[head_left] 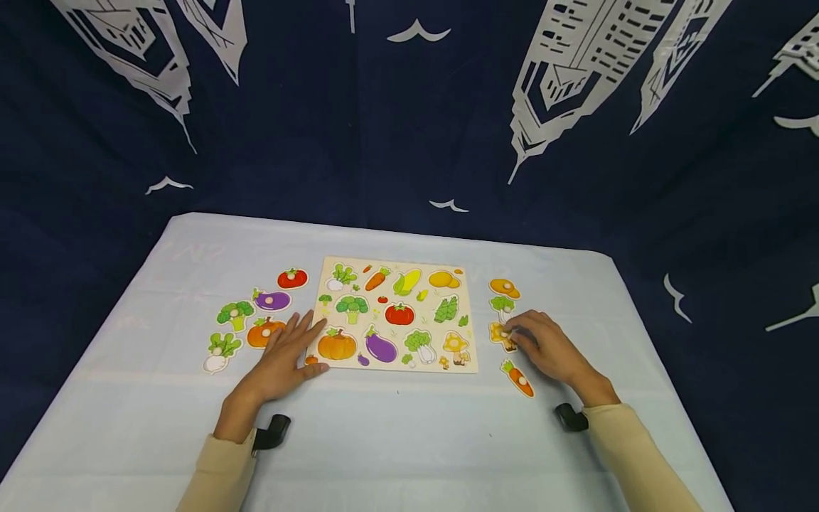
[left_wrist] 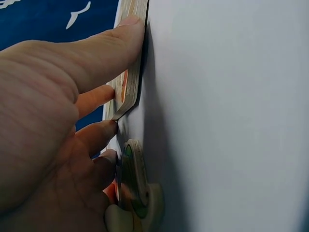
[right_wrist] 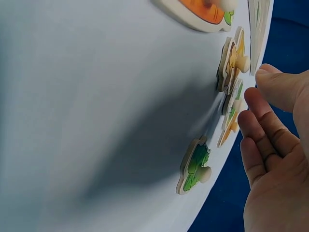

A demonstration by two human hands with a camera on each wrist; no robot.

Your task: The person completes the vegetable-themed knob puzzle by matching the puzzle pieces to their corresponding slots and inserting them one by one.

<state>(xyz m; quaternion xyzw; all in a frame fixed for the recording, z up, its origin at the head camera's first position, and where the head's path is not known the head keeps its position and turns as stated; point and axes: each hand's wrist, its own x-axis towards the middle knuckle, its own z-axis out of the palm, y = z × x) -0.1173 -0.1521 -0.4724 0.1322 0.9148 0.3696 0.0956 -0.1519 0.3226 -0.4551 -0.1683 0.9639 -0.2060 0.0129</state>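
A wooden vegetable puzzle board lies flat on the table, with printed vegetables across it. My left hand rests at its lower left corner, fingers spread and fairly straight. In the left wrist view the thumb touches the board's side edge. To the right of the board, my right hand reaches over a mushroom piece. Its thumb and fingers stand close to the mushroom's round knob, and a gap shows between them in the right wrist view. The mushroom piece lies on the table.
Left of the board lie a tomato, eggplant, broccoli, radish and partly covered pumpkin piece. Right of it are a potato, leafy cabbage and carrot piece. A green piece shows only in the right wrist view.
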